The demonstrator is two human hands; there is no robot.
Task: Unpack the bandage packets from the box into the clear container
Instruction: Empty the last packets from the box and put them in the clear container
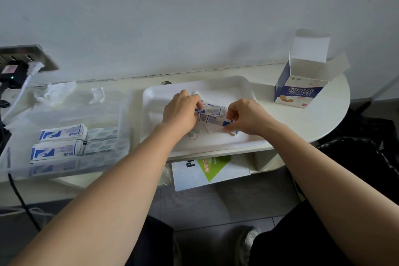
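The fingers (198, 104) of the left hand (183, 112) are curled down and pinch one end of a small pile of bandage packets (212, 113). The fingers (230, 114) of the right hand (246, 117) are bent too, and they pinch the other end of the pile at a packet with a blue corner. Both hands are close together, and the pile sits between them.

The pile lies in a white tray (151, 97) in the middle of the bench (323, 119). The packets are white with blue marks, and some overlap each other.

To the left of the tray is the clear container (121, 114). Two neat stacks of packets (59, 141) lie in it, one behind the other, near its front.

To the right, well apart from the hands, the box (300, 90) stands upright with its top flaps open. It is blue and white.

A plug socket (23, 58) is on the wall at the far left. Under the bench, a white and green paper (207, 170) lies on a shelf.
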